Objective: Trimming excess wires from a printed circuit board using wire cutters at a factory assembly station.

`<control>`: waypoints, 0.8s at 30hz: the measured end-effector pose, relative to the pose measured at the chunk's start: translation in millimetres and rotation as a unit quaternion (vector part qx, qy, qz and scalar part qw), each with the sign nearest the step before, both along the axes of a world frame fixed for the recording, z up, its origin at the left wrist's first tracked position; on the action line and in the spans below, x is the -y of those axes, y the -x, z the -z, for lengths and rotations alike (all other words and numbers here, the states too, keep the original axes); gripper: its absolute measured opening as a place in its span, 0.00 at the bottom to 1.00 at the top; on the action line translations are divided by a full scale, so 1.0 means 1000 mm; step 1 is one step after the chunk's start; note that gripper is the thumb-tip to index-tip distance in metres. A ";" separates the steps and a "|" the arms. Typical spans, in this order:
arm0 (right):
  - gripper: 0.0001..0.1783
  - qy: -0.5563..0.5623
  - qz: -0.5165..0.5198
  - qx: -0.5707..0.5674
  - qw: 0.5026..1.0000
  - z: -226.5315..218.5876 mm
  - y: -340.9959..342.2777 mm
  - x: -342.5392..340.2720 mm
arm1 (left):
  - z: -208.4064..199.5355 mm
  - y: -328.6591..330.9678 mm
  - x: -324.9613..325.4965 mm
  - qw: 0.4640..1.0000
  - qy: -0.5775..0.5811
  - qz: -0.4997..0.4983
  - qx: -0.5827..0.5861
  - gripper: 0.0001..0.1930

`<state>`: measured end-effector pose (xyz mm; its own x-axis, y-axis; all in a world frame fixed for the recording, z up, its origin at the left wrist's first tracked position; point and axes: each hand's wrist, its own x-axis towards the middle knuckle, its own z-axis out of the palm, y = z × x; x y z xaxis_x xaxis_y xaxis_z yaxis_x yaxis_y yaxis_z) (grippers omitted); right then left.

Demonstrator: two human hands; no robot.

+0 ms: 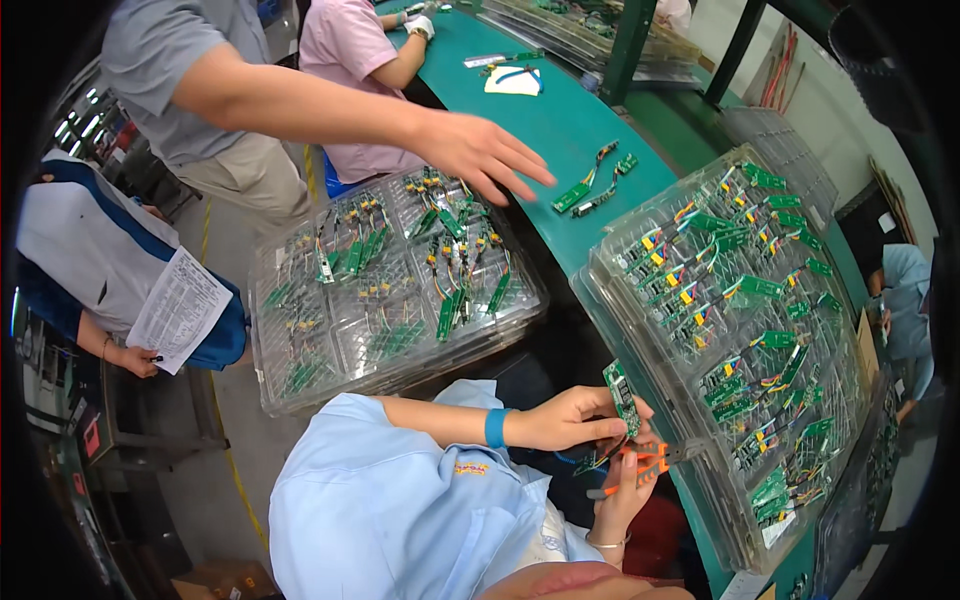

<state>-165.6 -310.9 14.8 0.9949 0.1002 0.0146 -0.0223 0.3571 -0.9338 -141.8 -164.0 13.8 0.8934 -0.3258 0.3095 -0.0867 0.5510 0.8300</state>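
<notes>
Between the thumb and fingers of my left hand (565, 418), a small green circuit board (620, 392) stands nearly upright. Thin wires hang below it. A blue band circles that wrist. Just below, my right hand (622, 495) is closed around a hand tool with orange handles (650, 462), perhaps pliers or cutters; its tip points right, by the clear tray's edge. Both hands are close together, and fingers partly hide the board's lower end and the wires.
To my right, a clear compartment tray (597, 270) holds wired boards on a green table (470, 75). Another stacked tray (395, 372) stands left. A person's bare hand (480, 155) reaches across above it. Loose boards (572, 195) lie on the table. Someone left holds a paper sheet (180, 308).
</notes>
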 end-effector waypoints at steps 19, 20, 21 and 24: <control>0.17 0.031 -0.118 -0.052 0.991 0.035 0.030 0.014 | 0.000 0.001 0.016 0.993 0.060 -0.092 -0.040 0.17; 0.18 0.025 -0.123 -0.058 0.990 0.036 0.031 0.015 | 0.001 0.001 0.018 0.992 0.070 -0.093 -0.044 0.17; 0.18 0.020 -0.126 -0.065 0.990 0.037 0.031 0.016 | 0.002 0.001 0.019 0.991 0.081 -0.094 -0.049 0.17; 0.19 0.009 -0.111 -0.060 0.992 0.040 0.029 0.016 | 0.001 -0.003 0.021 0.992 0.078 -0.078 -0.057 0.18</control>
